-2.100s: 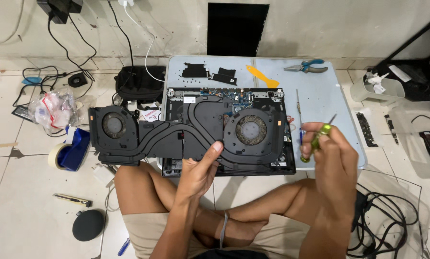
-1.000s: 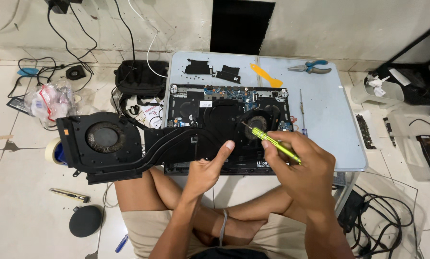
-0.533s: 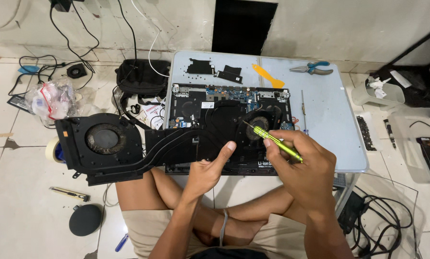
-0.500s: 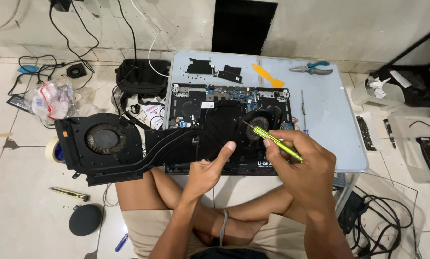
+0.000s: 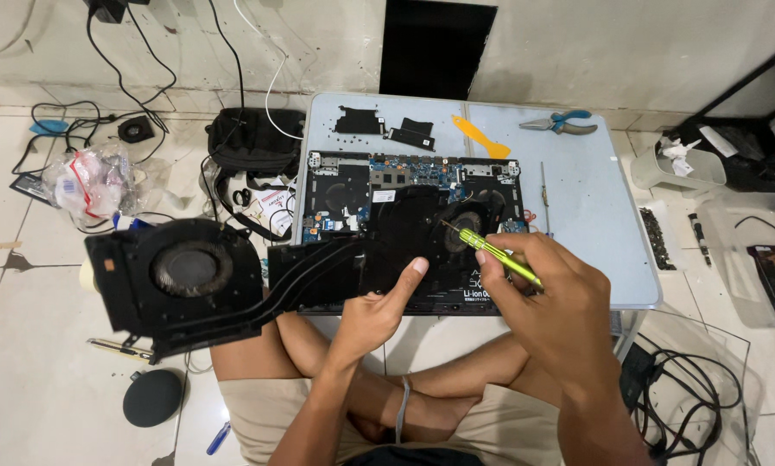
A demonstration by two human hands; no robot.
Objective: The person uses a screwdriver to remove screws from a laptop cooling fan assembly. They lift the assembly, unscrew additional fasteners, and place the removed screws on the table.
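Seen from the head camera, looking down on crossed bare legs behind a low pale-blue counter (image 5: pixel 594 216). On the counter, an opened laptop chassis (image 5: pixel 413 224) with blue circuit boards exposed along its far edge. Left hand (image 5: pixel 379 311) pressing on the black heatsink-and-fan assembly (image 5: pixel 232 276), fingers (image 5: pixel 413 272) spread narrow with the thumb up on the dark plate near the chassis middle; no closed grip visible. Assembly swung out to the left, its large round fan (image 5: pixel 189 269) hanging off the counter over the tiled floor, heat pipes bridging back to the chassis. Right hand (image 5: pixel 551 293) closed around a slim yellow-green screwdriver (image 5: pixel 499 256), tip angled up-left toward the fan recess in the chassis's right half; contact with a screw too small to tell. Farther back on the counter, 2 black covers (image 5: pixel 387 128), an orange pry tool (image 5: pixel 482 138) and blue-handled pliers (image 5: pixel 560 123). On the floor at left, a black bag (image 5: pixel 253 138), a clear plastic bag of parts (image 5: pixel 89 177) and a round black disc (image 5: pixel 152 397).
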